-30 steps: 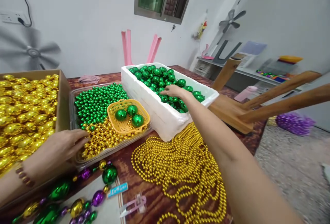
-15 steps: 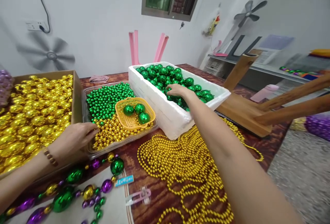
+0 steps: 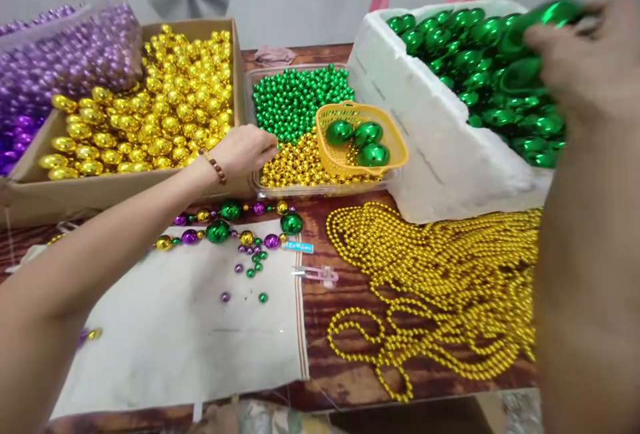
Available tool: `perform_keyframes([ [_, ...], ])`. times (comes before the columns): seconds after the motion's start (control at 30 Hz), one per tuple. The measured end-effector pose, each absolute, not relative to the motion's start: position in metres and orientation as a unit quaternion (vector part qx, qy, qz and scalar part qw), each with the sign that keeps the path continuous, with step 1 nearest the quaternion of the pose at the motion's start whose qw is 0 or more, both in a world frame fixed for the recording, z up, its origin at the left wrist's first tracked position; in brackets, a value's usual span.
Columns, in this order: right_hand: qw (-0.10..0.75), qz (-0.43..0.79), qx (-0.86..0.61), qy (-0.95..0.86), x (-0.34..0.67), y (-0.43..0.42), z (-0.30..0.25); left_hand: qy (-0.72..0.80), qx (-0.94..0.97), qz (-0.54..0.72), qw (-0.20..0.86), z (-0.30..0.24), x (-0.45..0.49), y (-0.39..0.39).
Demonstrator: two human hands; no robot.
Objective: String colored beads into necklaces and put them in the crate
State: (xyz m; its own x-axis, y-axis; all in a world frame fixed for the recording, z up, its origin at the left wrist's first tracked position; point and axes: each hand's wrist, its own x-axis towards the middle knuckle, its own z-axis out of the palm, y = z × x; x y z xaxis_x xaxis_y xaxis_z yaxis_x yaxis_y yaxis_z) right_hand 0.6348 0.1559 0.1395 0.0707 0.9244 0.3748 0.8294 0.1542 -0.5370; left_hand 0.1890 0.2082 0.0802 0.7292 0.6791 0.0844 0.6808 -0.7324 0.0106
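Note:
My right hand [image 3: 595, 54], smeared by motion, is raised over the white foam box [image 3: 440, 147] with its fingers around a shiny large green ball [image 3: 559, 13]. Large green balls [image 3: 465, 61] fill that box. Over the left rim of a clear plastic tray [image 3: 250, 97], my left hand [image 3: 247, 149] has its fingers curled together; whatever they may hold is hidden. Small green beads [image 3: 295, 97] and small gold beads [image 3: 285, 169] share the tray. A yellow basket [image 3: 327, 151] resting on it carries three large green balls [image 3: 374, 154].
Left stands a cardboard box [image 3: 200, 184] of gold beads, beside a bag of purple beads [image 3: 85, 54]. A beaded strand [image 3: 217, 231] and loose beads lie on a white cloth [image 3: 165, 327]. Thread snips [image 3: 315, 275] and gold bead chains [image 3: 440, 267] are on the table.
My view has swung right-to-left and down, showing more of the cloth and purple beads. My right hand has lifted out of the green balls with one in it. My left hand stays by the tray.

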Motion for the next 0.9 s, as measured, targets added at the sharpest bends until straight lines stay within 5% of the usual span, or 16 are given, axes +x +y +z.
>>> perform_keyframes([
  [0.03,0.442,-0.026,-0.653,-0.615,0.620,0.139,0.144,-0.364,-0.930,-0.044,0.014,0.079,0.188,0.208],
  [0.1,0.491,-0.024,-0.606,-0.626,0.574,0.102,0.146,-0.355,-0.933,-0.064,0.023,0.077,0.187,0.208],
  [0.23,0.245,0.220,-0.567,-0.755,0.462,0.038,0.102,-0.318,-0.939,-0.119,0.062,0.074,0.183,0.209],
  [0.33,0.084,0.211,-0.614,-0.756,0.409,0.019,0.052,-0.273,-0.943,-0.170,0.088,0.073,0.181,0.203],
  [0.6,-0.011,0.121,-0.616,-0.778,0.342,0.041,0.027,-0.227,-0.904,-0.357,0.059,0.051,0.130,0.112],
  [0.9,-0.073,0.104,-0.623,-0.772,0.298,0.071,0.036,-0.375,-0.838,-0.356,-0.172,-0.014,0.031,-0.032],
])
